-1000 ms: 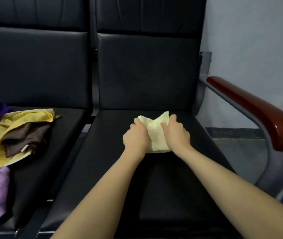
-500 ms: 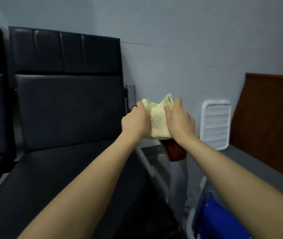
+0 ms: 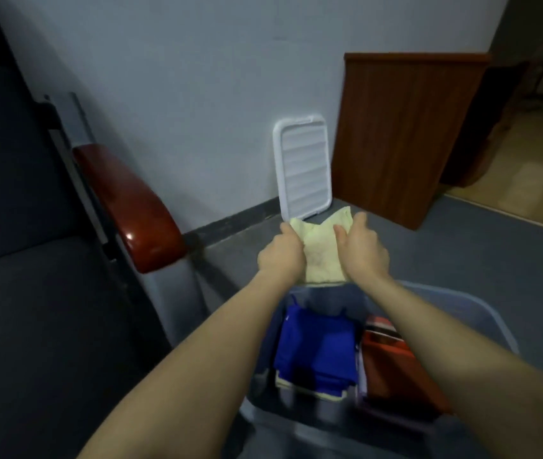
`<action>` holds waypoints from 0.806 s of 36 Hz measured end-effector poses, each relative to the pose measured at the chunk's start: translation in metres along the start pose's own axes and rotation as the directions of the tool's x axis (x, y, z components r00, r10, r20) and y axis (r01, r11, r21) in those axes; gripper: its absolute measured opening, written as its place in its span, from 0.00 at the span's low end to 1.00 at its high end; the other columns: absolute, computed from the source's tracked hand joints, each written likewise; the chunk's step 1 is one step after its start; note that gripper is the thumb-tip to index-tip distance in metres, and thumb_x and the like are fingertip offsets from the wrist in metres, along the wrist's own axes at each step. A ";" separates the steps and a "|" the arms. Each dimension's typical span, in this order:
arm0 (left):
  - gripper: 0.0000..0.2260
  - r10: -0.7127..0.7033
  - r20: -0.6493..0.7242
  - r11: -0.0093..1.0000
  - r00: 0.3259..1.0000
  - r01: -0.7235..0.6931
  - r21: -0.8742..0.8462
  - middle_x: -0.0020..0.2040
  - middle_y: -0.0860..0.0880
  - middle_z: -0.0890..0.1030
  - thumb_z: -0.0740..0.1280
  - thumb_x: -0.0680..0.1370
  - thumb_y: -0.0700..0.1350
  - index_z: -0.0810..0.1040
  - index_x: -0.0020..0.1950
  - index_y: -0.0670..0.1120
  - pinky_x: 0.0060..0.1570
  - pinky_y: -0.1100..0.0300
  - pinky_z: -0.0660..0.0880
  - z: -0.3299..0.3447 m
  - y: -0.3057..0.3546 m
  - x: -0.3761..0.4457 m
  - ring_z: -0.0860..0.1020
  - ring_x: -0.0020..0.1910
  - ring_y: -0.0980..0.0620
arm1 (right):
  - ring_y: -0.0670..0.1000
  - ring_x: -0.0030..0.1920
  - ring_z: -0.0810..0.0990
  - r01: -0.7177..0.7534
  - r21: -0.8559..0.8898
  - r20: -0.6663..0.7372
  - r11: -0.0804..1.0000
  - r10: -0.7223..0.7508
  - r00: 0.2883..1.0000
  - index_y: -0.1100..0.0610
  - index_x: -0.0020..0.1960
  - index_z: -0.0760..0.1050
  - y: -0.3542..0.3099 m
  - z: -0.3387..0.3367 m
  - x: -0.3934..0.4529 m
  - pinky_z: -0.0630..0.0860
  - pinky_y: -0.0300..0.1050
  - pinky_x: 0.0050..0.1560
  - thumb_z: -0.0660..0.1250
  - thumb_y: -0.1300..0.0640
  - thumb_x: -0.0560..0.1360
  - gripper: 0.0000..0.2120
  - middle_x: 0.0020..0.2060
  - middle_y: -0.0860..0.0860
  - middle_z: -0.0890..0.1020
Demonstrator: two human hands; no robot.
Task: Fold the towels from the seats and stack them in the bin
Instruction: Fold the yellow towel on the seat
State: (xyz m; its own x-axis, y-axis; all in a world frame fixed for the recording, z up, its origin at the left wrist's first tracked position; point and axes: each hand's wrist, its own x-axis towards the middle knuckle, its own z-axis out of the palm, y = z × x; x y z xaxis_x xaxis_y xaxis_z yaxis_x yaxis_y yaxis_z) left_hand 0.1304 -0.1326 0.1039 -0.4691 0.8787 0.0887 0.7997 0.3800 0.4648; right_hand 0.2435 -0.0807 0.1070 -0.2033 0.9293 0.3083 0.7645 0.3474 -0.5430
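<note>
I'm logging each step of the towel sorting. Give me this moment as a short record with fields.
held item: folded pale yellow towel, above the far end of the bin
left hand: grips the towel's left side
right hand: grips its right side
bin: translucent, open, on the floor beside the seat's armrest
bin contents: blue towel stack on the left, red towel on the right
lid: white, leaning on the wall

Single head-worn view, looking forward and steeply down over both forearms onto the bin (image 3: pixel 481 313), close below. Chair armrest (image 3: pixel 131 207) left of the bin, white lid (image 3: pixel 303 170) against the wall beyond it, wooden panel (image 3: pixel 405 134) beyond and right. No second view, so no shared area.
</note>
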 end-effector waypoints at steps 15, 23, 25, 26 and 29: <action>0.18 -0.122 0.350 0.975 0.929 0.046 0.219 0.61 0.41 0.74 0.57 0.79 0.40 0.59 0.68 0.40 0.48 0.49 0.71 0.186 -0.053 0.021 0.75 0.57 0.40 | 0.62 0.50 0.77 -0.285 0.235 0.385 0.929 0.181 0.905 0.68 0.60 0.63 0.160 0.148 -0.022 0.59 0.42 0.38 0.56 0.62 0.81 0.11 0.50 0.65 0.77; 0.22 -0.112 0.332 0.934 0.936 -0.015 0.356 0.67 0.41 0.65 0.56 0.79 0.37 0.56 0.73 0.42 0.58 0.51 0.69 0.235 -0.074 0.024 0.68 0.64 0.41 | 0.58 0.50 0.73 -0.324 0.201 0.508 0.925 0.184 0.841 0.64 0.65 0.62 0.198 0.197 -0.041 0.67 0.43 0.47 0.61 0.73 0.72 0.23 0.54 0.60 0.71; 0.22 -0.039 0.338 0.898 0.940 -0.116 0.425 0.68 0.41 0.63 0.58 0.78 0.36 0.58 0.72 0.42 0.61 0.52 0.66 0.243 -0.080 0.020 0.66 0.64 0.42 | 0.56 0.54 0.71 -0.180 0.025 0.468 0.983 0.148 0.872 0.56 0.68 0.63 0.201 0.203 -0.047 0.69 0.46 0.55 0.64 0.68 0.72 0.26 0.59 0.57 0.67; 0.22 -0.015 0.366 0.884 0.930 -0.159 0.440 0.69 0.41 0.62 0.58 0.78 0.35 0.60 0.71 0.42 0.62 0.53 0.65 0.245 -0.083 0.018 0.65 0.64 0.42 | 0.57 0.56 0.70 -0.072 -0.109 0.435 0.991 0.113 0.893 0.53 0.68 0.63 0.202 0.206 -0.049 0.68 0.48 0.57 0.65 0.64 0.73 0.26 0.61 0.55 0.66; 0.21 -0.032 0.435 0.868 0.900 -0.190 0.458 0.71 0.43 0.60 0.56 0.78 0.35 0.61 0.72 0.41 0.63 0.52 0.62 0.250 -0.091 0.013 0.63 0.65 0.41 | 0.57 0.62 0.66 0.110 -0.314 0.464 0.943 0.052 0.884 0.46 0.70 0.63 0.203 0.210 -0.055 0.63 0.49 0.62 0.59 0.56 0.78 0.21 0.67 0.53 0.63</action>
State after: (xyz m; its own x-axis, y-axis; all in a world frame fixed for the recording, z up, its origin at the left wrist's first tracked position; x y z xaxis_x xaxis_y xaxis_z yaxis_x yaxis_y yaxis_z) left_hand 0.1455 -0.0838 -0.1571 -0.2850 0.9040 -0.3187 0.9553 0.2952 -0.0167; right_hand 0.2818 -0.0352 -0.1843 -0.4239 0.8980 -0.1177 0.8909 0.3900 -0.2327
